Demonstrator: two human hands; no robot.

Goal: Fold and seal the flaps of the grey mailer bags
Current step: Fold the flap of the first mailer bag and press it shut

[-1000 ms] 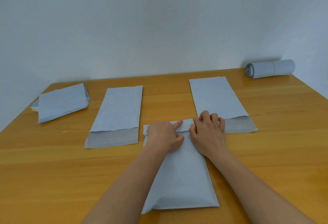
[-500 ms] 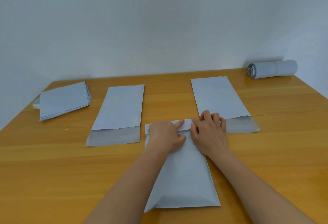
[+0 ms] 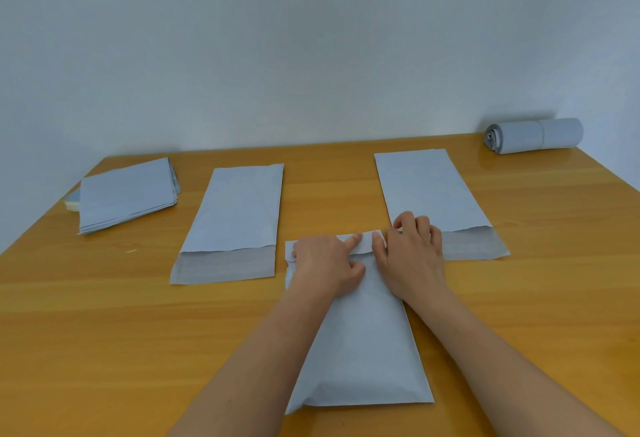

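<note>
Sliding toward three o'clock, our right hand point(image 3: 412, 256) presses flat on the flap point(image 3: 363, 246); left hand point(image 3: 325, 263) pins the mailer point(image 3: 360, 350), index finger straight, seal nearly done.

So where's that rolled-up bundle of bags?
The roll lies on its side at the table's far right corner, close to the wall, beyond the right flat mailer.

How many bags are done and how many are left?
None lying singly looks finished. Left hand and right hand press the folded flap of the middle mailer bag. The left bag and right bag still have open flaps. The stack is unclear.
</note>
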